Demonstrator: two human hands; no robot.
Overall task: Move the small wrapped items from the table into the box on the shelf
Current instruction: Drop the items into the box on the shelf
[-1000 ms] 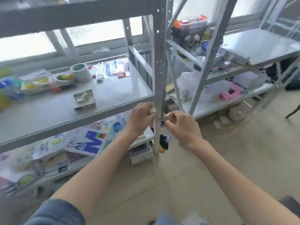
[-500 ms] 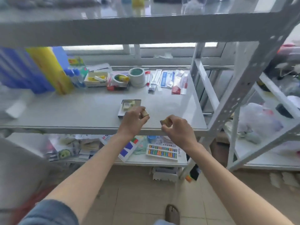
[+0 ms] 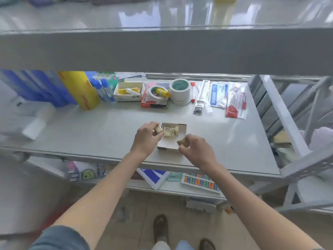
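A small open cardboard box (image 3: 182,129) sits on the middle grey shelf (image 3: 90,134), near its front edge. Several small tan wrapped items (image 3: 170,132) lie inside it, toward the back left. My left hand (image 3: 146,137) hovers at the box's left rim, pinching one tan wrapped item (image 3: 158,130) between thumb and fingers. At the box's front right corner my right hand (image 3: 197,147) pinches another wrapped item (image 3: 182,142). Both items are above or at the box's edge, not inside.
At the back of the shelf stand a yellow roll (image 3: 81,89), blue rolls (image 3: 36,87), two tape rolls (image 3: 179,90), a white box of glue sticks (image 3: 128,92) and packaged stationery (image 3: 227,98). The upper shelf's edge (image 3: 162,49) overhangs. Slanted shelf posts (image 3: 281,112) stand right.
My view has closed in on the shelf, and both hands, each holding a wrapped item, have moved forward to the box's rim. The box's contents show more plainly now.
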